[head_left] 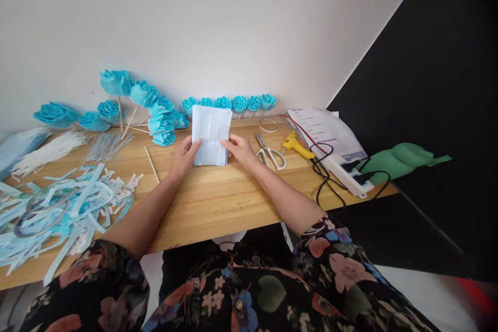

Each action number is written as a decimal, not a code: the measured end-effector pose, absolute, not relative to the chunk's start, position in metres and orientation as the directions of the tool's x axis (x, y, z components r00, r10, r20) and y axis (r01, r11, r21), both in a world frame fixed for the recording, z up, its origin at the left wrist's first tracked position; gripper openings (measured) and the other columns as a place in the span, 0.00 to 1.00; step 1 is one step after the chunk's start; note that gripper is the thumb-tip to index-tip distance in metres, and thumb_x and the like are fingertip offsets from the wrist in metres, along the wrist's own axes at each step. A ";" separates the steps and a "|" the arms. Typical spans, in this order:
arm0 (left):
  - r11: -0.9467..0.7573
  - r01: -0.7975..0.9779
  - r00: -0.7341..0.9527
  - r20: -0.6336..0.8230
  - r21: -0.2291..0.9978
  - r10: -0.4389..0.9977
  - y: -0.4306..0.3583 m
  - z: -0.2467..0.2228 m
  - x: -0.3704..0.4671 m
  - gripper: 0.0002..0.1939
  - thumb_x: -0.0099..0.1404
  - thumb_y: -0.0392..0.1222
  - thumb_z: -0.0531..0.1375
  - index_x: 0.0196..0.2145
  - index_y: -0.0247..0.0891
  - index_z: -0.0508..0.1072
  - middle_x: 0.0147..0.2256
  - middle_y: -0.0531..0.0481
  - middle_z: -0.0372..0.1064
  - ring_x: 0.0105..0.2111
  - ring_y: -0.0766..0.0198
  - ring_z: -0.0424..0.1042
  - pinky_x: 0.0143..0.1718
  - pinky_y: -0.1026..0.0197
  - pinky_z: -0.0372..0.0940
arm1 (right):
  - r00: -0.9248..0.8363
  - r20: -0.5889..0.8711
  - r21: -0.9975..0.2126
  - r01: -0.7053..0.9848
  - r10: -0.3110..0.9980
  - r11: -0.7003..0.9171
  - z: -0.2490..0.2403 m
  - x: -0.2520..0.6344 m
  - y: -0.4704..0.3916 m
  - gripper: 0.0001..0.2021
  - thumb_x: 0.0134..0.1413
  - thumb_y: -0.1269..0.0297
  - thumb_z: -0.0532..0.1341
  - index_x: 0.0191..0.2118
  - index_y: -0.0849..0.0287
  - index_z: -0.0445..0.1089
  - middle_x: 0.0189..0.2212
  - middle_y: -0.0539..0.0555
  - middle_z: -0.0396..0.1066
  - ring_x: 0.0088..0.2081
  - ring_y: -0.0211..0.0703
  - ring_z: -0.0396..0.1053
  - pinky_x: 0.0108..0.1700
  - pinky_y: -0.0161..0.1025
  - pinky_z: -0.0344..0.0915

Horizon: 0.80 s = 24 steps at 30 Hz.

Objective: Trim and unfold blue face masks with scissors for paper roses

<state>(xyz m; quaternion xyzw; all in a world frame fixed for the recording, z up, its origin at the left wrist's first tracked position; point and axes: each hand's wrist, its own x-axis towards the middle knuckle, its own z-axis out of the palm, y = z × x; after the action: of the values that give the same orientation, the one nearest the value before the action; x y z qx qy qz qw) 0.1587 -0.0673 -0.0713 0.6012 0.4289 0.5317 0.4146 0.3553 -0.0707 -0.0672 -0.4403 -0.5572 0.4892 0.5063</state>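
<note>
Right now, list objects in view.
Held sheets: several, pale blue, centre
Flowers: over twelve, blue, back
Scissors: one, white-handled, right
Glue gun: one, yellow, right
Ring: one, pale, behind scissors
Papers: several, white, right
Power strip: one, white, right
Cables: several, black or red, right
Unidentified object: one, green, right
Loose stick: one, tan, left
Wires: bundle, grey, left
Strands: bundle, white, left
Sheet stack: one, blue, left
Scraps: many, blue and white, left
Table: one, brown, beneath
Wall: one, white, back
Sleeves: two, multicoloured, front
Left hand, right hand: two, bare, centre

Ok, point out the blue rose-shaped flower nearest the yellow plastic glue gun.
The rightmost blue rose-shaped flower in the row; all others sit farther left.
</note>
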 end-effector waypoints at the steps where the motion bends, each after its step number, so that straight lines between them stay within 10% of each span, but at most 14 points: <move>1: -0.284 0.075 0.070 0.279 0.956 0.958 -0.068 -0.070 0.159 0.25 0.59 0.61 0.61 0.40 0.35 0.75 0.37 0.45 0.74 0.36 0.56 0.71 0.35 0.59 0.68 | -0.087 0.142 -0.989 0.021 0.986 0.144 -0.066 0.356 -0.072 0.16 0.50 0.53 0.64 0.37 0.60 0.76 0.24 0.47 0.68 0.25 0.33 0.60 0.24 0.30 0.58; 24: -0.155 0.226 0.119 0.131 0.962 0.984 -0.076 -0.064 0.164 0.37 0.50 0.65 0.66 0.45 0.29 0.76 0.44 0.38 0.76 0.43 0.47 0.74 0.42 0.53 0.70 | -0.234 0.164 -0.985 0.013 0.958 0.172 -0.079 0.353 -0.065 0.22 0.52 0.58 0.61 0.53 0.59 0.66 0.34 0.51 0.73 0.25 0.34 0.64 0.19 0.28 0.60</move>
<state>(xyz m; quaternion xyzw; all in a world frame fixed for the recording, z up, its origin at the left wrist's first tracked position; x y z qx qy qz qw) 0.1644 -0.0763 -0.0643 0.6153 0.4916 0.4461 0.4251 0.3525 -0.0655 -0.0791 -0.4020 -0.6039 0.5024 0.4704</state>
